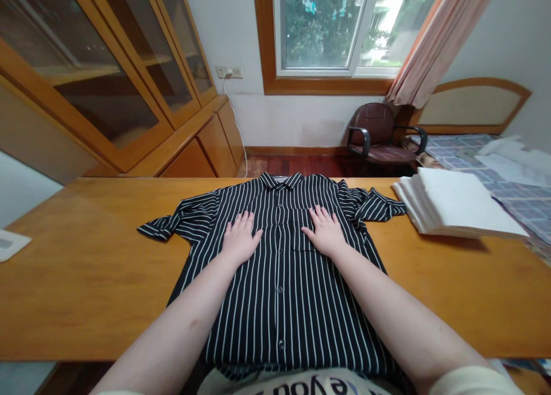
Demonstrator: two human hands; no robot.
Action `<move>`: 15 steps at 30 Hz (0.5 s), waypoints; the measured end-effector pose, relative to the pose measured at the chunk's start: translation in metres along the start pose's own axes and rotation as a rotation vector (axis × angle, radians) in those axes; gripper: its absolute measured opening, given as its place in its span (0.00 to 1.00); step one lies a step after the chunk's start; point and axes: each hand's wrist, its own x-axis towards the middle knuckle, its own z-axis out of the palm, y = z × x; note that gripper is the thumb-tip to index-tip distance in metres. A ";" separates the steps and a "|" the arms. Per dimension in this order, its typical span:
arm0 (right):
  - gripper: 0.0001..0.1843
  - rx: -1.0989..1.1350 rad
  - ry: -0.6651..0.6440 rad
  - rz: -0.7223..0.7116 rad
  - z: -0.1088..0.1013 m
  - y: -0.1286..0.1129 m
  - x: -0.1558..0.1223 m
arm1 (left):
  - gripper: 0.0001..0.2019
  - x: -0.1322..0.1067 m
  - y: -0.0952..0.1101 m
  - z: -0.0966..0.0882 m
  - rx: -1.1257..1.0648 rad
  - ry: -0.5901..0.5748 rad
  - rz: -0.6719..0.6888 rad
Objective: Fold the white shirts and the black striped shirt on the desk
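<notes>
A black shirt with white stripes (267, 291) lies spread out, front up, on the wooden table (86, 280). Its collar points to the far edge, its buttons are done up, and the hem hangs at the near edge. My left hand (240, 238) rests flat on the left side of the chest, fingers spread. On the other side, my right hand (326, 232) lies flat over the chest pocket, fingers also apart. Both sleeves stretch outward; the right one reaches close to a stack of white sheets or boards.
The white stack (465, 202) sits at the table's right. A white object (12, 244) lies at the left edge. Beyond the table are a glass-door cabinet (142, 50), an armchair (376, 131) and a bed (456, 148). A white cord (236, 119) hangs from the wall socket.
</notes>
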 end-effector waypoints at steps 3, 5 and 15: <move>0.41 -0.009 0.012 0.014 0.002 -0.004 -0.002 | 0.35 0.006 0.005 -0.012 -0.018 -0.069 -0.017; 0.41 -0.016 0.016 0.013 0.004 -0.005 -0.003 | 0.34 0.012 0.012 -0.020 -0.025 -0.083 -0.050; 0.41 -0.025 0.004 0.037 0.003 -0.006 -0.010 | 0.34 0.031 0.042 0.002 -0.021 0.140 0.052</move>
